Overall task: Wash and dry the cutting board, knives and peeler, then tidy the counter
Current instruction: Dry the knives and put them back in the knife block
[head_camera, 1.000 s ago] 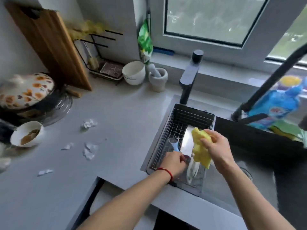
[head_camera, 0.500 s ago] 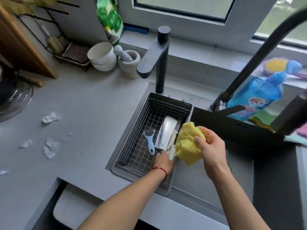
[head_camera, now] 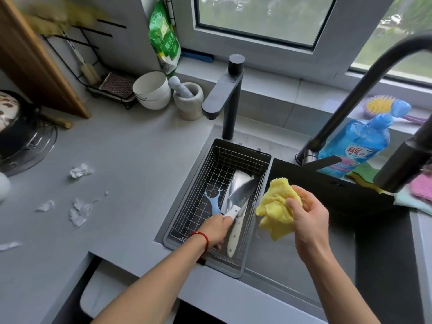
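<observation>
Knife (head_camera: 238,197), broad shiny blade with white handle, lies in the wire basket (head_camera: 243,160) at the sink's left, left hand (head_camera: 216,228) clamped on its handle; second white-handled knife (head_camera: 232,239) and blue peeler (head_camera: 214,203) beside it. Right hand (head_camera: 308,218) grips a crumpled yellow cloth (head_camera: 275,206) just right of the basket. Far right, blue bottle (head_camera: 355,146) with a red-lettered label, unreadable.

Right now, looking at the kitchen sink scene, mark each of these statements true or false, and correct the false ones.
1. The right hand holds a yellow cloth. True.
2. The left hand grips the blue peeler. False: it grips a white knife handle; the peeler lies in the wire basket.
3. The wooden cutting board lies in the sink. False: it leans against the wall at the left.
4. Crumpled paper scraps lie on the counter. True.
5. A blue detergent bottle stands behind the sink. True.
</observation>
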The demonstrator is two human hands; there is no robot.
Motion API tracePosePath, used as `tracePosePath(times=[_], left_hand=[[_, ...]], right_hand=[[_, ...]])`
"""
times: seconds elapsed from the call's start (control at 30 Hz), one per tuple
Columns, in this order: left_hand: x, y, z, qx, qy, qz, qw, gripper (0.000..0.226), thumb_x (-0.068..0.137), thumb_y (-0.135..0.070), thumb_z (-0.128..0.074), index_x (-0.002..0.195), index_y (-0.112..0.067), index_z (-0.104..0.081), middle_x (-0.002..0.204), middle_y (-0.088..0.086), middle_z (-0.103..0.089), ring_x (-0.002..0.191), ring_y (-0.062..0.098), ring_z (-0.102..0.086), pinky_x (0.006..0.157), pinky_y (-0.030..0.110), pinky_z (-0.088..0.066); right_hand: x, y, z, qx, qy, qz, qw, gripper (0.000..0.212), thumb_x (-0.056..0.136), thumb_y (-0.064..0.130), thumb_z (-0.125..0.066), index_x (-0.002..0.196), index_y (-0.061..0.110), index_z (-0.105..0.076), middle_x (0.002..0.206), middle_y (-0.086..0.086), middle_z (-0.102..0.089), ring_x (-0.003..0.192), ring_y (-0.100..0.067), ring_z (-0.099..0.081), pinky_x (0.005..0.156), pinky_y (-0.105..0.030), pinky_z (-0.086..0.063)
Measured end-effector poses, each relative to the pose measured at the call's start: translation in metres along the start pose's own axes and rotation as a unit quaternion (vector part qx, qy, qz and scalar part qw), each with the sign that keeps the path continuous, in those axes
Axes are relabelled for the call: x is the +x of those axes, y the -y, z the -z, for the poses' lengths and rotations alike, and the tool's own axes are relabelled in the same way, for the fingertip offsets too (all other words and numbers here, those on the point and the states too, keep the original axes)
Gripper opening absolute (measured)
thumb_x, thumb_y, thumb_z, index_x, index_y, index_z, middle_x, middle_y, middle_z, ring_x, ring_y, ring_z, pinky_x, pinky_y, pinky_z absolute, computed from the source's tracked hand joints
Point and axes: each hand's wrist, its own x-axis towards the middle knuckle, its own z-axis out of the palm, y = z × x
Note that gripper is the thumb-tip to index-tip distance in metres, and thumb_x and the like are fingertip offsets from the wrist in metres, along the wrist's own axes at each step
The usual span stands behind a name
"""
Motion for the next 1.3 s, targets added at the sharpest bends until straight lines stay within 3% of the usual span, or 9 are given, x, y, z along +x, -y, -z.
tracePosePath(times=[0.23, 0.37, 0.43, 0.53, 0.67, 0.77, 0.87, 1.07, 1.3], left_hand=[[-0.07, 0.031, 0.031, -0.081, -0.074, -0.058, 0.992, 0.039, 0.101, -0.056, -0.046, 0.105, -0.018, -0.056, 0.071, -0.003, -0.051, 0.047, 0.006, -0.044, 0.042, 0.022, -0.04], [-0.112, 0.037, 0.047, -0.104, -0.079, -0.117, 0.985, 0.038, 0.098, -0.059, -0.052, 0.097, -0.022, -0.058, 0.065, -0.007, -0.049, 0.044, 0.005, -0.041, 0.04, 0.022, -0.038], [-0.127, 0.038, 0.054, -0.104, -0.077, -0.129, 0.983, 0.036, 0.098, -0.056, -0.053, 0.096, -0.021, -0.058, 0.064, -0.007, -0.049, 0.044, 0.006, -0.04, 0.039, 0.022, -0.036], [-0.145, 0.042, 0.064, -0.102, -0.072, -0.122, 0.985, 0.037, 0.099, -0.054, -0.053, 0.102, -0.017, -0.058, 0.066, -0.006, -0.048, 0.045, 0.007, -0.039, 0.04, 0.022, -0.037], [-0.156, 0.039, 0.074, -0.127, -0.075, -0.106, 0.983, 0.036, 0.099, -0.055, -0.053, 0.093, -0.019, -0.054, 0.06, -0.008, -0.045, 0.042, 0.008, -0.034, 0.038, 0.021, -0.031], [-0.161, 0.038, 0.081, -0.138, -0.073, -0.112, 0.981, 0.035, 0.099, -0.054, -0.053, 0.09, -0.02, -0.053, 0.058, -0.008, -0.044, 0.041, 0.008, -0.032, 0.037, 0.02, -0.029], [-0.168, 0.044, 0.084, -0.136, -0.058, -0.118, 0.982, 0.035, 0.099, -0.053, -0.054, 0.09, -0.019, -0.053, 0.055, -0.008, -0.044, 0.04, 0.006, -0.032, 0.037, 0.019, -0.03], [-0.171, 0.055, 0.092, -0.265, -0.04, -0.044, 0.962, 0.055, 0.088, -0.055, -0.069, 0.108, -0.005, -0.059, 0.055, -0.004, -0.036, 0.038, 0.01, -0.024, 0.035, 0.016, -0.024], [-0.153, 0.054, 0.092, -0.489, 0.072, -0.021, 0.869, 0.06, 0.085, -0.038, -0.082, 0.123, -0.009, -0.046, 0.064, 0.001, -0.035, 0.041, 0.01, -0.031, 0.031, 0.02, -0.032]], right_hand=[[-0.027, 0.024, -0.038, -0.097, 0.109, 0.101, 0.984, 0.039, 0.091, 0.045, -0.071, 0.13, 0.039, -0.066, 0.124, 0.021, -0.064, 0.11, -0.001, -0.062, 0.076, -0.022, -0.057], [-0.043, 0.01, -0.087, -0.225, 0.247, 0.252, 0.908, 0.026, 0.094, 0.03, -0.07, 0.12, 0.027, -0.075, 0.129, 0.009, -0.059, 0.117, -0.005, -0.058, 0.095, -0.028, -0.057], [-0.034, 0.002, -0.1, -0.282, 0.233, 0.311, 0.877, 0.022, 0.094, 0.02, -0.071, 0.113, 0.015, -0.078, 0.124, -0.002, -0.06, 0.11, -0.013, -0.06, 0.092, -0.032, -0.058], [-0.017, 0.002, -0.101, -0.311, 0.136, 0.29, 0.895, 0.016, 0.094, 0.018, -0.07, 0.106, 0.012, -0.079, 0.117, -0.005, -0.061, 0.108, -0.021, -0.058, 0.09, -0.043, -0.057], [-0.054, -0.008, -0.121, -0.287, 0.23, 0.384, 0.847, 0.017, 0.099, 0.038, -0.06, 0.109, 0.03, -0.072, 0.123, 0.007, -0.056, 0.111, -0.016, -0.057, 0.086, -0.035, -0.057], [-0.047, -0.01, -0.124, -0.268, 0.186, 0.435, 0.839, 0.015, 0.096, 0.03, -0.066, 0.109, 0.026, -0.075, 0.12, -0.001, -0.062, 0.106, -0.018, -0.06, 0.083, -0.032, -0.055], [-0.007, -0.002, -0.116, -0.301, 0.087, 0.336, 0.888, 0.013, 0.091, 0.018, -0.074, 0.102, 0.014, -0.079, 0.114, -0.009, -0.065, 0.105, -0.026, -0.059, 0.086, -0.034, -0.05], [0.033, -0.001, -0.091, -0.142, -0.052, 0.041, 0.988, 0.024, 0.093, 0.032, -0.071, 0.114, 0.022, -0.078, 0.112, -0.002, -0.073, 0.1, -0.014, -0.065, 0.096, -0.041, -0.055], [-0.011, 0.008, -0.09, 0.157, 0.023, -0.078, 0.984, 0.025, 0.088, 0.021, -0.077, 0.112, 0.016, -0.072, 0.111, -0.011, -0.075, 0.096, -0.019, -0.073, 0.077, -0.028, -0.058]])
